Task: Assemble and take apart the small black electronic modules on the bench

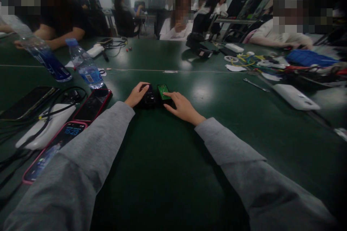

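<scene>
My left hand is wrapped around the left side of a small black handheld device with several keys on its face. The thumb lies over its upper part. Just to the right lies a green circuit board in what looks like a dark casing. Over its lower right part reaches my right hand, fingers stretched out and a fingertip touching the board. Its thumb is spread apart, near the lower edge of the casing. Both pieces are on the dark green table, side by side with a narrow gap.
To my left are phones, including one with a lit screen, a white power bank, cables and two water bottles. On the right lie a wrench, a white box and tangled wires. People sit across the table.
</scene>
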A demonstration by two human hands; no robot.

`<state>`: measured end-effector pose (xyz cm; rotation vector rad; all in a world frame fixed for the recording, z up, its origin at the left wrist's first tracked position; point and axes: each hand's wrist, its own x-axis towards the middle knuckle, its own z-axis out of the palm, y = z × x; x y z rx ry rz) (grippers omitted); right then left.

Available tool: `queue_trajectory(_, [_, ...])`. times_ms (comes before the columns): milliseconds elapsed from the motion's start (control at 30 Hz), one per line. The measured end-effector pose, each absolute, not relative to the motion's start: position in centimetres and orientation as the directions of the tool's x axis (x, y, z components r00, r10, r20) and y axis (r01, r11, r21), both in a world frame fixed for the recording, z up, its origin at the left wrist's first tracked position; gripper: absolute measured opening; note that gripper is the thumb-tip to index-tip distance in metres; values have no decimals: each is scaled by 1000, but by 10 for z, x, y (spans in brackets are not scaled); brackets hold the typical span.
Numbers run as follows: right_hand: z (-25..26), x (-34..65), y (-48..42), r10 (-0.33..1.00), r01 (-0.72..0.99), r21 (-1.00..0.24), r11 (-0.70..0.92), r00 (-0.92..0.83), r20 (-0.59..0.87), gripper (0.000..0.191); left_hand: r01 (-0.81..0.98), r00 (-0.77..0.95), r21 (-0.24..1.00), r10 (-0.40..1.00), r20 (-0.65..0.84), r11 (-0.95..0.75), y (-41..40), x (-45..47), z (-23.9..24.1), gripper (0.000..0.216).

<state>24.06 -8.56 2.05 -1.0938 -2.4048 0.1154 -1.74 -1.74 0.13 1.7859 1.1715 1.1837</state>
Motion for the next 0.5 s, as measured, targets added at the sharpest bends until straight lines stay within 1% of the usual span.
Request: queue_trajectory(500, [21, 242, -86, 736, 688, -283, 668, -555, 388, 50, 302, 177, 881, 929, 325, -365, -17, -18, 1, 27])
